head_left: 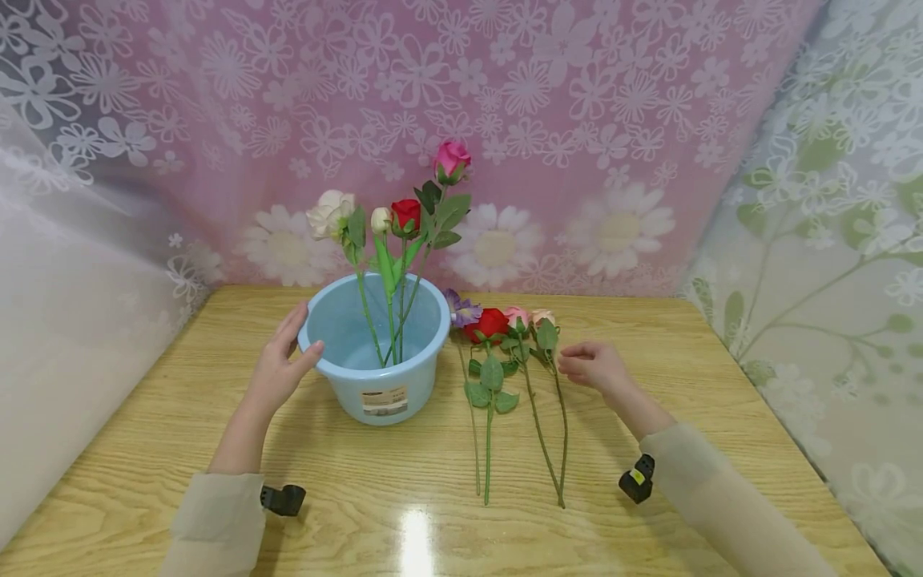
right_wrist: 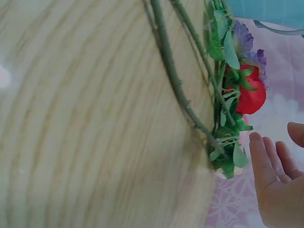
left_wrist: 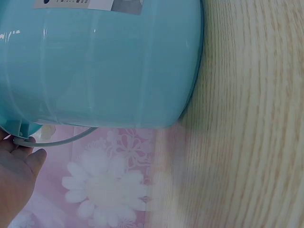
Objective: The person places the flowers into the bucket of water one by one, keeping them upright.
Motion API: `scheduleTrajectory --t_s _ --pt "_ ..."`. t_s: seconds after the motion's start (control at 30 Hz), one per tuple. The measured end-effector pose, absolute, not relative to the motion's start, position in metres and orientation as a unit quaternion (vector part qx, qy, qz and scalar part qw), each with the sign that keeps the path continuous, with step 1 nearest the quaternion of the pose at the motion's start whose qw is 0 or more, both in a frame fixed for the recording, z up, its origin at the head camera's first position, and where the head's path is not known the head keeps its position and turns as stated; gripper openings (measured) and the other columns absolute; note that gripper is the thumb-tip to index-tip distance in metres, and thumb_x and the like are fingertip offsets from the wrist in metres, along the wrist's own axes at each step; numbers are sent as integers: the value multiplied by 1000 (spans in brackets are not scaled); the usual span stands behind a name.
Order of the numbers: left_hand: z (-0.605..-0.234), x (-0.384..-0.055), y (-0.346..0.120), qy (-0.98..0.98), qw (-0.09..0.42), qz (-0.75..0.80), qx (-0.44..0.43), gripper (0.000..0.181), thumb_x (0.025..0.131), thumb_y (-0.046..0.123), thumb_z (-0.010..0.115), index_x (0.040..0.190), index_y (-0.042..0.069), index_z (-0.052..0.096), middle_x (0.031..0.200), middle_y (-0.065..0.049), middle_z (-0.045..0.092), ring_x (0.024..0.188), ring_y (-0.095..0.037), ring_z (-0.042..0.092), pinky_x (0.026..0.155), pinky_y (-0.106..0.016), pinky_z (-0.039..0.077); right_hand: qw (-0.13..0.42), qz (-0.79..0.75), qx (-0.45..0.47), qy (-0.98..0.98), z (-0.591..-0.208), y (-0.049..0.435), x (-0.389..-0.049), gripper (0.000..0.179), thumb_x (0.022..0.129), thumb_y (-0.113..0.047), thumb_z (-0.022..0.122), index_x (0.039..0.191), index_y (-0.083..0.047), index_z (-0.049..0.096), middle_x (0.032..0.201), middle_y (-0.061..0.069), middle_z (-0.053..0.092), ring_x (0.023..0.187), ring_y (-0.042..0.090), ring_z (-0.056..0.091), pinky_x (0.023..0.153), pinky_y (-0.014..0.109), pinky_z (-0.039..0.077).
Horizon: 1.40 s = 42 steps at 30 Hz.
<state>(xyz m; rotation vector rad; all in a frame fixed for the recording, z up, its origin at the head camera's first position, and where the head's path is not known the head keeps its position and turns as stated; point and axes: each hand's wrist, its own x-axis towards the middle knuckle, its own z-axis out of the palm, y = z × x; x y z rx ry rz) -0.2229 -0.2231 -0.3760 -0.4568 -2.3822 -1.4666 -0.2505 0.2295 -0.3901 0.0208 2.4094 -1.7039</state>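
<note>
A light blue plastic bucket (head_left: 385, 393) stands upright on the table, with a label on its front. My left hand (head_left: 283, 365) holds its rim at the left side; in the left wrist view that hand (left_wrist: 16, 173) is by the bucket's handle (left_wrist: 66, 141). Inside lean a white flower (head_left: 332, 215), a white tulip (head_left: 380, 220), a red rose (head_left: 407, 216) and a hot-pink rose (head_left: 452, 160). Near a peach rose (head_left: 544, 316) on the table is my right hand (head_left: 597, 369), holding nothing; its fingers (right_wrist: 266, 159) are loosely extended in the right wrist view.
Left of the peach rose lie a pink rose (head_left: 516, 317), a red rose (head_left: 489, 323) and a purple flower (head_left: 460, 309), stems toward the front. A pink floral curtain (head_left: 548, 120) hangs behind the wooden table (head_left: 375, 497), with pale curtains at both sides.
</note>
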Motion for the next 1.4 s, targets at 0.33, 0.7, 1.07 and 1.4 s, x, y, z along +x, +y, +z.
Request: scheduleTrajectory --t_s 0.33,0.7,1.07,1.4 --pt "-356 -208 -213 -831 146 -514 -153 62 86 7 54 137 -5 22 141 -24 17 127 -37 18 100 -52 21 99 -566 14 818 -404 234 -251 41 88 -10 54 118 15 42 110 26 52 93 24 58 85 39 46" --pt "-350 -203 -208 -832 150 -510 -158 60 86 3 53 135 -10 21 140 -26 17 127 -38 18 100 -51 21 116 -562 19 819 -415 239 -254 40 87 -8 53 118 16 43 104 24 56 95 28 57 82 37 48" --pt "-349 -204 -208 -832 147 -511 -157 61 86 2 53 136 -9 21 140 -26 17 127 -38 18 100 -52 21 135 -535 5 834 -423 239 -257 41 87 -8 54 117 17 44 104 25 56 88 26 60 79 39 49" --pt "-349 -203 -209 -832 152 -509 -160 60 86 4 53 136 -9 21 140 -25 18 127 -37 19 100 -50 21 130 -516 23 846 -432 236 -263 35 83 -5 58 110 16 50 95 14 58 79 14 58 72 31 52"
